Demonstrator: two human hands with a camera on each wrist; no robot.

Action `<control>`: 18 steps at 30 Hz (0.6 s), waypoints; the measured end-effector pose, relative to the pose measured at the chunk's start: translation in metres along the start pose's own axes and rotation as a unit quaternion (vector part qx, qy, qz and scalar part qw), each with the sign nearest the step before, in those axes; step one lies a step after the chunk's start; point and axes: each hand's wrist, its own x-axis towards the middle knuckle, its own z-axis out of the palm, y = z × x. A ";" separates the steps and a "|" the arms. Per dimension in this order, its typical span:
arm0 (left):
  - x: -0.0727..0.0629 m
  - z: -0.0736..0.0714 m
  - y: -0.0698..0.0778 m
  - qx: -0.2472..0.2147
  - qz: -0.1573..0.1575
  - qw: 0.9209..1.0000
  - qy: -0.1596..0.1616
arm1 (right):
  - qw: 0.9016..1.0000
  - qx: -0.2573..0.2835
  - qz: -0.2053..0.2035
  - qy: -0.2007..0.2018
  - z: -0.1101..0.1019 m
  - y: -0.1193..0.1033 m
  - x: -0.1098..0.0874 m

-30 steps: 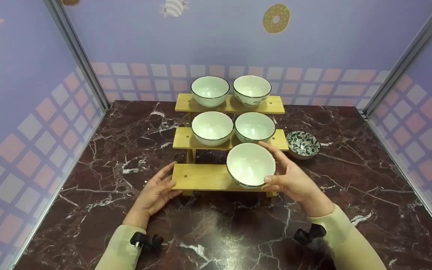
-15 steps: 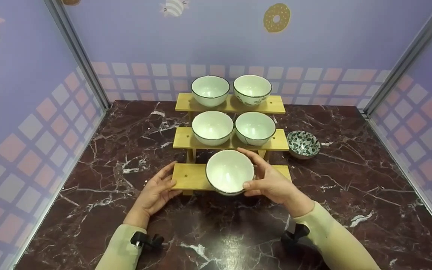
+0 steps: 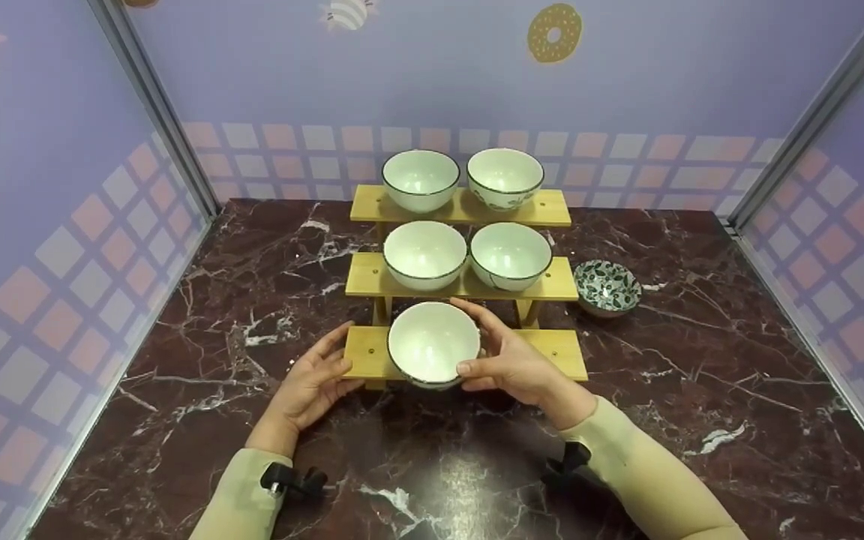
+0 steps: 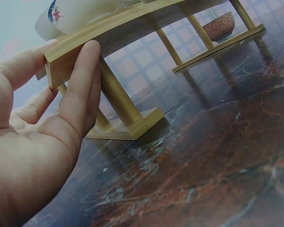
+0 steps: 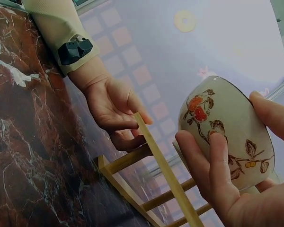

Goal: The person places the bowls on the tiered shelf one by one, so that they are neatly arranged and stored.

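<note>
In the head view my right hand point(image 3: 518, 369) holds a white, dark-rimmed bowl point(image 3: 434, 343) by its right side, left of centre over the lowest tier of a three-tier wooden display stand point(image 3: 567, 354). Painted red fruit and leaves decorate the outside of this bowl point(image 5: 239, 130) in the right wrist view. I cannot tell whether its base touches the board. With thumb and fingers my left hand point(image 3: 316, 384) grips the left end of that lowest board; the left wrist view shows the thumb and fingers on opposite faces of the board's end point(image 4: 61, 61).
Two bowls stand on the top tier, a left one point(image 3: 421, 181) and a right one point(image 3: 505, 178). The middle tier bears a left bowl point(image 3: 424, 255) and a right bowl point(image 3: 511, 256). A leaf-patterned bowl point(image 3: 607, 289) sits on the dark marbled table point(image 3: 702, 337), right of the stand.
My right hand has carried the bowl leftward along the lowest tier, baring the board's right end. My left hand keeps its grip on the board, and the other bowls stay put.
</note>
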 end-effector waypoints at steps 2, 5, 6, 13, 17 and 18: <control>0.000 0.000 0.000 -0.002 -0.003 1.000 0.001 | 1.000 -0.001 0.003 0.004 0.001 0.001 0.003; 0.000 0.000 0.000 -0.001 -0.005 1.000 0.001 | 1.000 0.001 0.010 0.011 0.002 0.002 0.007; 0.000 0.000 0.000 -0.002 -0.006 1.000 0.001 | 1.000 0.002 0.012 0.013 0.002 0.002 0.008; 0.000 0.000 0.001 -0.002 -0.001 1.000 -0.008 | 1.000 -0.002 0.020 0.020 0.001 0.004 0.015; 0.000 -0.001 0.001 -0.003 -0.002 1.000 -0.008 | 1.000 -0.004 0.018 0.017 0.001 0.005 0.017; 0.000 -0.001 0.001 -0.002 -0.002 1.000 -0.008 | 1.000 -0.004 0.019 0.017 0.001 0.004 0.017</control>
